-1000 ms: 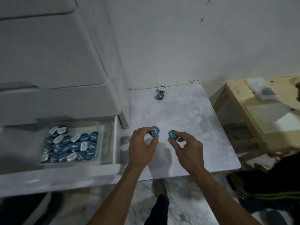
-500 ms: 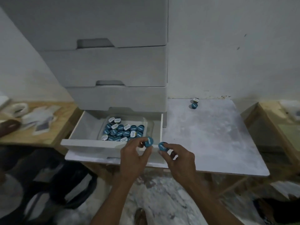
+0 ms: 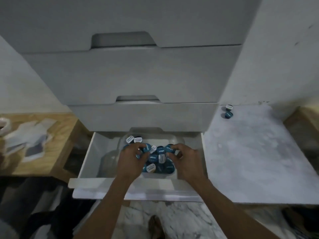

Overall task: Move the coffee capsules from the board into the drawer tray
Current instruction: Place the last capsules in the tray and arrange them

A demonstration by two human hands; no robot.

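Both hands have travelled from the front lip of the drawer to a position over the tray since the frame half a second earlier, and the camera view has swung left so that the cabinet now fills the centre. Left hand (image 3: 132, 160) pinches a blue capsule (image 3: 147, 147) between thumb and curled fingers, above the left part of the capsule pile (image 3: 158, 163). Right hand (image 3: 185, 161) holds a second blue capsule (image 3: 169, 148) at its fingertips, fingers curled, above the right part of the pile. Whether either held capsule already touches the capsules beneath cannot be determined, because motion blur softens the edges. Clear plastic tray (image 3: 174, 140) sits inside the open bottom drawer (image 3: 96, 152); its left and near walls are hidden by the hands and hard to trace. Lettering on the capsule lids is blurred and not legible. Two capsules lie at the rear left corner of the white board (image 3: 250, 152), just beside the wall: one with a pale lid (image 3: 229, 107) behind one with a blue lid (image 3: 228, 115), touching or nearly so. Closed drawers (image 3: 138, 76) stand above the open one. At the left edge, a wooden surface (image 3: 63, 125) carries pale packets (image 3: 29, 140), blurred and partly cut off by the frame. Below the drawer front, a foot (image 3: 155, 226) shows on marbled flooring, dim and indistinct
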